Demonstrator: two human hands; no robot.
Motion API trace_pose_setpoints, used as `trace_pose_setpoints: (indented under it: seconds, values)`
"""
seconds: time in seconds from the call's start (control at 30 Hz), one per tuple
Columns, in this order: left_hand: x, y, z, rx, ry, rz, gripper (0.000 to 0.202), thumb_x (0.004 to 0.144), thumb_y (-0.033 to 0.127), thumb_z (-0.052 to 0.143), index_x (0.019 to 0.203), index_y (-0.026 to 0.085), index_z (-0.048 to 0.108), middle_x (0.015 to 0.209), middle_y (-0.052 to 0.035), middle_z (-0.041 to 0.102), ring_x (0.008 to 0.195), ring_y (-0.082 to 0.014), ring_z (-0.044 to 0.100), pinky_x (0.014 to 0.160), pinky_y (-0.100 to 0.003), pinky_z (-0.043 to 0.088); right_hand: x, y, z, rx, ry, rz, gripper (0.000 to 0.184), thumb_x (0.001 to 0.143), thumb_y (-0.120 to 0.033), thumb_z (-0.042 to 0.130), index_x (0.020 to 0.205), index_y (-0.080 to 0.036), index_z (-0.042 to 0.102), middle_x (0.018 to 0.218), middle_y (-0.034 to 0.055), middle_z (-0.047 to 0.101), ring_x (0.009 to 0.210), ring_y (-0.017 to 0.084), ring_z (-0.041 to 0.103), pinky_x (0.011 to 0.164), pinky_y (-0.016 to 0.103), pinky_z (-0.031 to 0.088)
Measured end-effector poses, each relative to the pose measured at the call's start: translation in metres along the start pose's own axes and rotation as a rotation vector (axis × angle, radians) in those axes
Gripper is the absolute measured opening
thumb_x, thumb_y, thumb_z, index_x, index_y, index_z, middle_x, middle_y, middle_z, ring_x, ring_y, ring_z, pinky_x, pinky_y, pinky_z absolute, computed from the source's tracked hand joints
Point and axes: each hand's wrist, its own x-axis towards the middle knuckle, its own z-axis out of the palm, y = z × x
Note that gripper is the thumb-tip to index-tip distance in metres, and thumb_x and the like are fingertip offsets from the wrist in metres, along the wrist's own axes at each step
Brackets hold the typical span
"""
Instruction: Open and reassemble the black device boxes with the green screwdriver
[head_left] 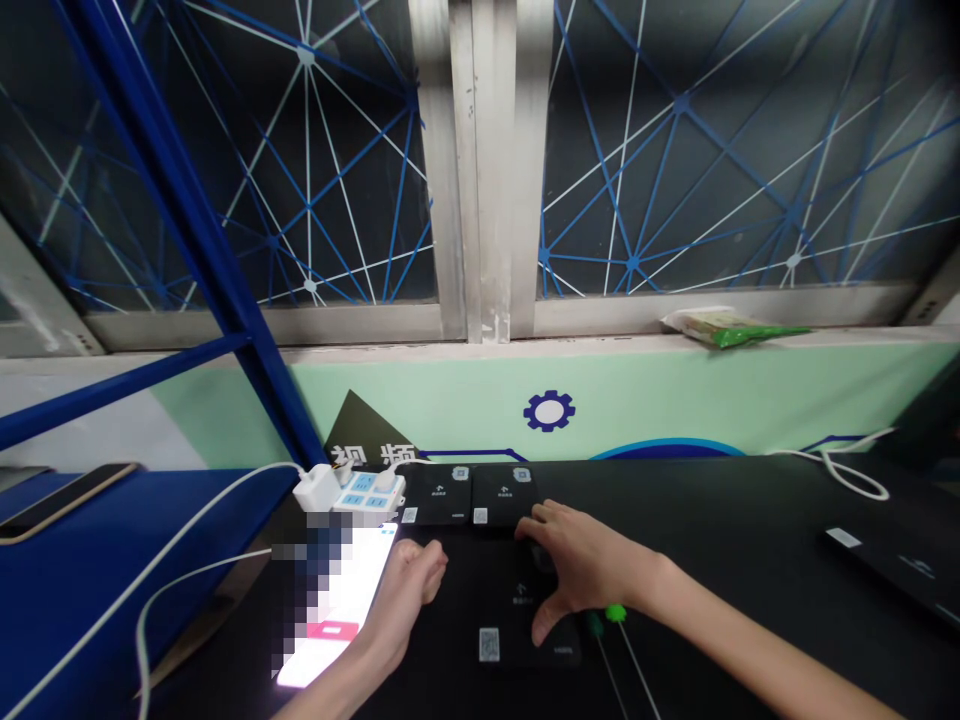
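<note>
My right hand (pixel 581 565) lies flat with fingers spread on a black flat device (pixel 525 625) that bears a small QR label, on the black table (pixel 712 520). My left hand (pixel 409 590) rests beside it on its left, fingers loosely curled, touching the right edge of a lit phone (pixel 337 610) lying on the table. Two more black devices (pixel 469 495) of the same kind lie side by side just beyond my hands.
A white power strip (pixel 360 490) with a charger and white cables sits at the back left. A blue shelf frame (pixel 187 200) and a dark phone (pixel 67 498) stand at the left. Green-tipped probes (pixel 615 612) lie by my right wrist. Another black device (pixel 900 570) lies far right.
</note>
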Motion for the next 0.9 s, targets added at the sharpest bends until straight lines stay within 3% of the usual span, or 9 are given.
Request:
trace_pose_setpoints:
  seconds: [0.33, 0.4, 0.47, 0.5, 0.57, 0.67, 0.77, 0.9]
  values:
    - [0.008, -0.002, -0.001, -0.061, -0.05, -0.033, 0.062, 0.085, 0.049, 0.061, 0.052, 0.024, 0.013, 0.049, 0.0105, 0.013, 0.046, -0.0074, 0.008, 0.046, -0.026, 0.01, -0.002, -0.004, -0.001, 0.045, 0.014, 0.006, 0.082, 0.05, -0.062, 0.085, 0.114, -0.017, 0.062, 0.101, 0.0103, 0.059, 0.086, 0.03, 0.061, 0.072, 0.04, 0.05]
    - [0.008, 0.001, 0.001, -0.073, -0.041, -0.045, 0.061, 0.085, 0.053, 0.062, 0.052, 0.024, 0.019, 0.049, 0.0107, 0.016, 0.044, -0.0072, 0.01, 0.044, -0.025, 0.01, -0.002, -0.003, -0.001, 0.028, 0.025, 0.005, 0.085, 0.051, -0.062, 0.085, 0.119, -0.017, 0.061, 0.102, 0.0111, 0.059, 0.09, 0.032, 0.06, 0.074, 0.041, 0.05]
    - [0.006, 0.006, 0.003, -0.072, -0.015, -0.027, 0.052, 0.087, 0.055, 0.061, 0.055, 0.022, 0.035, 0.047, 0.0109, 0.022, 0.042, -0.0074, 0.016, 0.043, -0.023, 0.017, -0.002, -0.003, 0.0, -0.004, 0.024, -0.002, 0.088, 0.053, -0.064, 0.083, 0.123, -0.016, 0.061, 0.101, 0.012, 0.06, 0.092, 0.033, 0.06, 0.076, 0.043, 0.05]
    - [0.005, 0.009, 0.004, -0.068, 0.003, -0.008, 0.044, 0.088, 0.054, 0.06, 0.062, 0.021, 0.048, 0.044, 0.011, 0.027, 0.04, -0.0081, 0.022, 0.045, -0.022, 0.023, -0.002, -0.002, 0.0, -0.021, 0.02, -0.008, 0.089, 0.053, -0.065, 0.082, 0.124, -0.016, 0.061, 0.1, 0.0121, 0.061, 0.093, 0.034, 0.06, 0.077, 0.044, 0.05]
    - [0.001, 0.015, 0.005, 0.019, 0.067, 0.074, 0.033, 0.09, 0.05, 0.059, 0.099, 0.019, 0.066, 0.04, 0.0095, 0.043, 0.043, -0.0112, 0.042, 0.057, -0.023, 0.039, -0.002, -0.002, -0.001, -0.055, 0.014, -0.023, 0.089, 0.053, -0.069, 0.081, 0.122, -0.016, 0.063, 0.098, 0.0123, 0.063, 0.092, 0.034, 0.06, 0.079, 0.046, 0.05]
    - [-0.003, 0.022, 0.004, 0.032, 0.105, 0.077, 0.057, 0.084, 0.037, 0.057, 0.137, 0.016, 0.054, 0.037, 0.0097, 0.048, 0.053, -0.0181, 0.061, 0.074, -0.028, 0.047, -0.001, -0.003, -0.003, -0.091, 0.028, -0.037, 0.088, 0.052, -0.072, 0.079, 0.118, -0.016, 0.065, 0.096, 0.0122, 0.064, 0.09, 0.033, 0.06, 0.08, 0.046, 0.05]
    - [-0.003, 0.022, 0.002, 0.026, 0.121, 0.069, 0.067, 0.074, 0.025, 0.053, 0.141, 0.015, 0.052, 0.04, 0.0094, 0.056, 0.049, -0.0167, 0.062, 0.083, -0.031, 0.048, -0.002, -0.006, -0.004, -0.127, 0.043, -0.041, 0.086, 0.054, -0.073, 0.078, 0.116, -0.015, 0.066, 0.095, 0.0128, 0.065, 0.09, 0.034, 0.06, 0.08, 0.047, 0.05]
    - [0.001, 0.018, 0.001, -0.003, 0.101, 0.093, 0.052, 0.077, 0.026, 0.054, 0.127, 0.013, 0.063, 0.035, 0.0091, 0.051, 0.051, -0.0182, 0.063, 0.091, -0.035, 0.046, -0.005, -0.01, -0.011, -0.163, 0.055, -0.031, 0.082, 0.057, -0.068, 0.08, 0.118, -0.014, 0.066, 0.097, 0.0137, 0.065, 0.091, 0.035, 0.061, 0.079, 0.047, 0.05]
